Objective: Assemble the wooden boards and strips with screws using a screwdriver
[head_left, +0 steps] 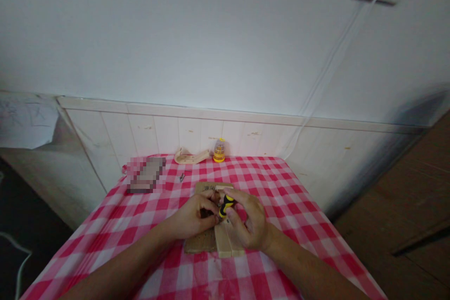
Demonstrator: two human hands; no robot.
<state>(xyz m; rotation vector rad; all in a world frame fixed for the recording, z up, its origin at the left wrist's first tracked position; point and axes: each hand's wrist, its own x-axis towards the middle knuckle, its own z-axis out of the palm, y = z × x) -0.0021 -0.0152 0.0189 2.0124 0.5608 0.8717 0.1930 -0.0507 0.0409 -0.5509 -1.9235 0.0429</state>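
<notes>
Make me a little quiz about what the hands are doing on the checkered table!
1. True or false: the right hand grips a black-and-yellow screwdriver.
2. What does the left hand rest on?
A. wooden boards
B. a glass plate
C. a book
3. What small yellow thing stands at the table's far edge, beside the curved wooden piece?

Key:
1. True.
2. A; the boards lie flat on the red-and-white checkered tablecloth.
3. A small yellow jar; its contents are too small to tell.
</notes>
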